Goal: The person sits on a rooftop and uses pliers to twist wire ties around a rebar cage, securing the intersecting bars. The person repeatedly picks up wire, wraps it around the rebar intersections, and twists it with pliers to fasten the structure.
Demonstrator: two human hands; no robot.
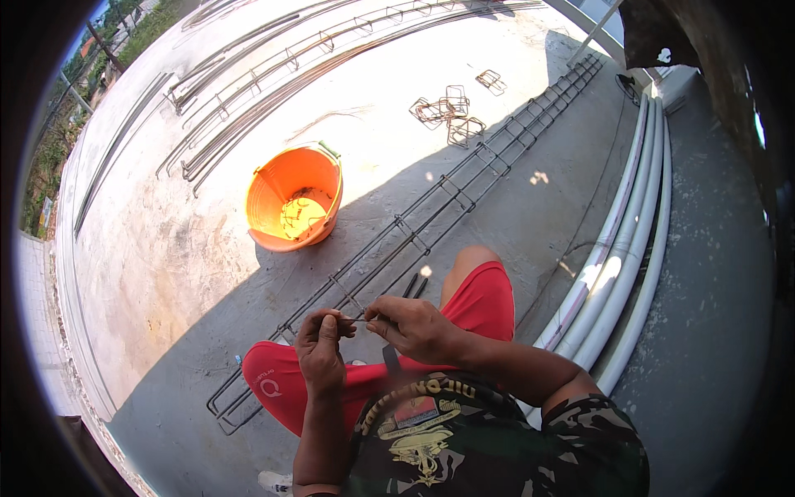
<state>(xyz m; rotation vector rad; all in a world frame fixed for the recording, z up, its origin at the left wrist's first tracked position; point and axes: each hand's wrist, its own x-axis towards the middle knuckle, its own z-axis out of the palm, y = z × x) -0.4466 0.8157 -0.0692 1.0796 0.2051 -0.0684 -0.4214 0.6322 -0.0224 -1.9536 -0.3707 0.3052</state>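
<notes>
My left hand [321, 344] and my right hand [420, 327] meet in front of my lap, both with fingers pinched. Between the fingertips runs a short, thin dark wire [358, 320], held from both sides. Just beyond the hands lies a long rebar cage [401, 247], its rods joined by square stirrups, stretching diagonally from the lower left to the far upper right. Beside the cage, by my right knee, two black handles [415, 286] of a hand tool show; its head is hidden behind my right hand.
An orange bucket [263, 207] with thin bent wires inside stands ahead to the left. Loose stirrups [451, 106] lie in the sun farther off. Bundled rods [273, 103] stretch across the far left. White pipes [609, 273] run along the right wall.
</notes>
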